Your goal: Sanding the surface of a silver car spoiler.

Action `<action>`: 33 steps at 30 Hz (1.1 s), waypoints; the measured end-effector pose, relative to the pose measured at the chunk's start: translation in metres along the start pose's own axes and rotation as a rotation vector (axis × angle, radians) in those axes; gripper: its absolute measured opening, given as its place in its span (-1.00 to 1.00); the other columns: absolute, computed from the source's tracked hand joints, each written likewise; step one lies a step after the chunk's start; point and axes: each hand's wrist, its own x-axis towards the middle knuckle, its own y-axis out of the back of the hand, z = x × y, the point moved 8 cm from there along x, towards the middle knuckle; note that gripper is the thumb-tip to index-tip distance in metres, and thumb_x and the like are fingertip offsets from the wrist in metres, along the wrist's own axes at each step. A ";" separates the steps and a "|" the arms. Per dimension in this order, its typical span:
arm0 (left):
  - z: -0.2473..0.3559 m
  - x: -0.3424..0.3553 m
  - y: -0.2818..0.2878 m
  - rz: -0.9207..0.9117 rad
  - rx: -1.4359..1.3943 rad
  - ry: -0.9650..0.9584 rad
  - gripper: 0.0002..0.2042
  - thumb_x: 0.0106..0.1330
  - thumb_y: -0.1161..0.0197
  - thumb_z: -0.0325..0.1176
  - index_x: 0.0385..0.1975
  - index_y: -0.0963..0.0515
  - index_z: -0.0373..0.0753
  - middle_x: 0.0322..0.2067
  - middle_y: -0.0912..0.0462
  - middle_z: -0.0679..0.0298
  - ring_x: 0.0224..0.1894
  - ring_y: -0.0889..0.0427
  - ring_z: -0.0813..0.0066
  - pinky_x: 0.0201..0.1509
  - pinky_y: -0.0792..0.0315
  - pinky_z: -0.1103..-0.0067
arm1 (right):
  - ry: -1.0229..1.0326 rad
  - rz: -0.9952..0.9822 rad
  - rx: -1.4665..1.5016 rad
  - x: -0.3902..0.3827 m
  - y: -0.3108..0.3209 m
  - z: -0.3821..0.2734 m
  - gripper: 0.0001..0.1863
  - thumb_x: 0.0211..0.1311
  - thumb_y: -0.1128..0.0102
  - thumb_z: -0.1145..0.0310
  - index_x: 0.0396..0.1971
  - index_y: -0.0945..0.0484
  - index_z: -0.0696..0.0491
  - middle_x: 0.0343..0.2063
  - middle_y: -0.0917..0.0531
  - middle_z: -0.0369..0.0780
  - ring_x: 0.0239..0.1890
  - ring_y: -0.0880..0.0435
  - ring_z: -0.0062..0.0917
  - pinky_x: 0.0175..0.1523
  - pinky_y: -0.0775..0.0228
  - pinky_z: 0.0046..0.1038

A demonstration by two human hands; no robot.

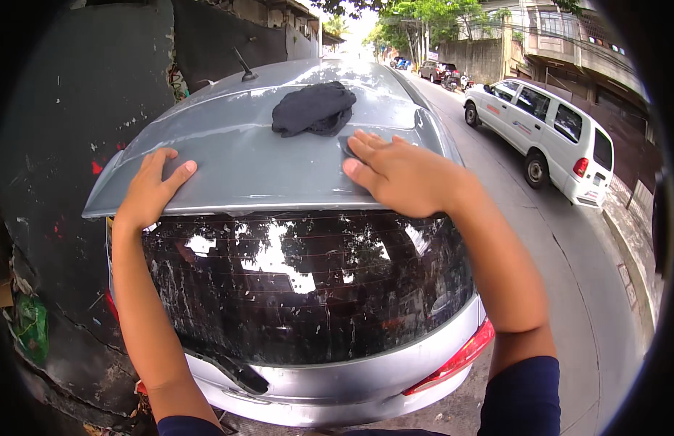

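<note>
A silver-grey car stands before me, its rear spoiler (235, 171) dull and matte. My left hand (149, 187) rests on the spoiler's left end, fingers spread, holding nothing. On the right side my right hand (395, 174) lies flat on the same panel with its fingers stretched out. A small dark patch (345, 146) shows between that thumb and the fingers; whether it is a thin sheet under the hand or a shadow I cannot tell. A crumpled dark cloth (314, 109) lies on the car top, just beyond my right hand.
Below the spoiler is the streaked rear window (301, 291) with a wiper (239, 374). A short antenna (245, 65) stands up from the roof. A dark wall (68, 145) runs close along the left. On the right, a white van (544, 131) stands on the road.
</note>
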 end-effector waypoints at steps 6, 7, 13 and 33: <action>-0.010 -0.019 0.014 0.060 -0.021 -0.002 -0.26 0.56 -0.21 0.25 0.37 -0.57 -0.37 0.40 -0.58 -0.11 0.48 -0.50 -0.07 0.56 -0.31 0.23 | 0.072 -0.038 -0.064 -0.043 -0.004 -0.053 -0.19 0.79 0.32 -0.08 0.52 -0.26 0.44 0.56 -0.33 0.23 0.66 -0.24 -0.01 0.75 0.00 -0.09; -0.003 -0.017 0.000 0.021 0.000 0.000 -0.30 0.59 -0.20 0.20 0.38 -0.56 -0.36 0.40 -0.56 -0.09 0.49 -0.49 -0.05 0.56 -0.31 0.24 | 0.048 -0.062 -0.055 -0.047 -0.008 -0.045 -0.18 0.79 0.33 -0.09 0.54 -0.25 0.43 0.57 -0.31 0.21 0.68 -0.21 -0.03 0.76 0.04 -0.11; 0.007 -0.034 0.008 0.096 -0.129 -0.161 -0.40 0.64 -0.14 0.14 0.28 -0.66 -0.33 0.27 -0.71 -0.08 0.40 -0.60 -0.13 0.53 -0.36 0.20 | -0.213 -0.151 0.013 0.011 0.009 -0.013 -0.18 0.79 0.42 -0.13 0.60 -0.25 0.31 0.63 -0.27 0.05 0.72 -0.10 -0.12 0.79 0.15 -0.15; -0.015 -0.060 0.007 0.279 0.165 -0.391 -0.48 0.71 -0.03 0.00 0.34 -0.63 -0.28 0.40 -0.64 -0.02 0.49 -0.52 -0.11 0.59 -0.25 0.14 | 0.077 -0.047 0.436 -0.035 0.018 -0.036 -0.19 0.31 0.10 -0.07 0.31 -0.70 0.21 0.37 -0.67 0.02 0.52 -0.51 -0.01 0.70 0.01 0.04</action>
